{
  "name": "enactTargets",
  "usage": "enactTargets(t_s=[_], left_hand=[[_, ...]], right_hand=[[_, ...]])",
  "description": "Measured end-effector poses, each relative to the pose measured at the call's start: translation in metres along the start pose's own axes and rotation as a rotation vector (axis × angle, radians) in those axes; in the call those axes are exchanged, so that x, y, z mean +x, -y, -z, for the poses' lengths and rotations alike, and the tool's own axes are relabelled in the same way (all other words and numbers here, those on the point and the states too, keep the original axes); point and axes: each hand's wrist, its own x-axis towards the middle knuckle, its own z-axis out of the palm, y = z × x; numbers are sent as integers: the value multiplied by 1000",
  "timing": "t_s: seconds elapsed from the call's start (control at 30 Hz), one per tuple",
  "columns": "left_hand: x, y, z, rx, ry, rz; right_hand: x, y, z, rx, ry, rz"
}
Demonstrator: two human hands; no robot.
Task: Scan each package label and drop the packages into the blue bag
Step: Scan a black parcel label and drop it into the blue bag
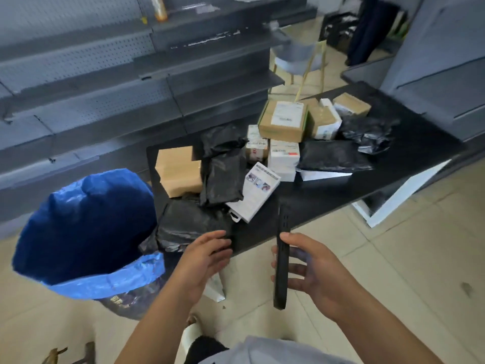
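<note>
A black table (409, 143) carries a heap of packages: black plastic mailers, brown cardboard boxes and white boxes. The nearest black mailer (191, 224) lies at the table's front left corner. My left hand (207, 258) reaches toward it with fingers straight, holding nothing, fingertips just at its edge. My right hand (312, 269) grips a slim black scanner device (282, 258), held edge-on and upright in front of the table. The blue bag (86, 229) stands wide at the mouth on the floor to the left of the table.
Grey pegboard shelving (91, 88) runs along the left and back. A white box (256, 191) leans on the heap's front. A chair with a grey seat (299, 59) stands behind the table. More grey shelving (441, 74) is at the right. Tiled floor lies below.
</note>
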Motion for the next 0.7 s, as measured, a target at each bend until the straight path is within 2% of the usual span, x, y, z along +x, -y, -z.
enactTargets(t_s=[0.17,0.37,0.53,0.7], left_hand=[[-6,9,-91,141,174,19],[-4,20,-166,268,326,39],[8,27,-213,370,412,73],[40,28,-266,398,419,106]], right_hand=[[-32,8,72,131,-137,86],[-54,10,140,301,-269,129],[-59,15,186,370,-294,124],[-40,26,234,437,-228,130]])
